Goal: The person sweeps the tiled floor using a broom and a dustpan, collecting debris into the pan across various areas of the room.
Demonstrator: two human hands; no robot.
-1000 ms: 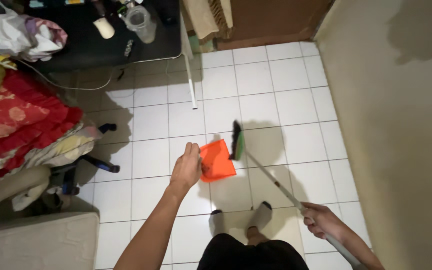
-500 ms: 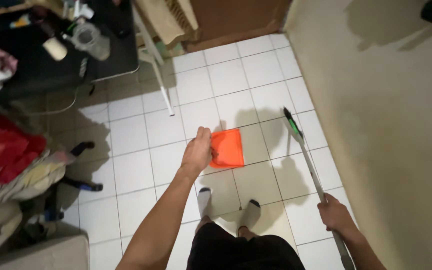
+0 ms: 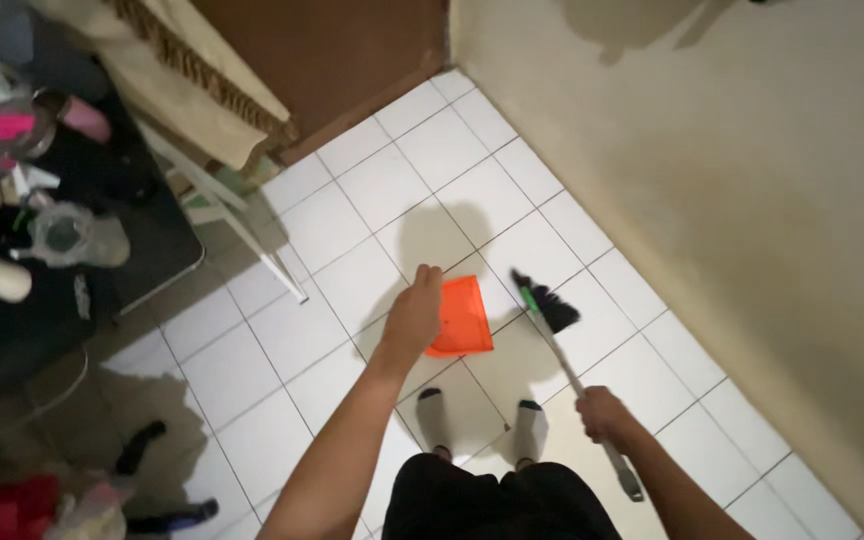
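Note:
My left hand point(image 3: 413, 317) grips the handle end of an orange dustpan point(image 3: 462, 316), held just above the white tiled floor point(image 3: 392, 180). My right hand point(image 3: 600, 411) is closed around the grey shaft of a broom point(image 3: 572, 375). The broom's dark bristle head point(image 3: 549, 303), with a green collar, rests on the tiles just right of the dustpan. My two feet in grey socks point(image 3: 482, 420) stand below the dustpan.
A beige wall point(image 3: 732, 200) runs along the right. A brown door point(image 3: 322, 60) closes the far corner. A black table point(image 3: 72, 260) with a clear jug and small bottles stands at left on white legs point(image 3: 262, 255). Bedding and dark items lie at lower left.
The view has turned toward the corner. The broom head swung in from the wall side to sit beside the dustpan, and my right hand slid closer. The dustpan stays in my left hand.

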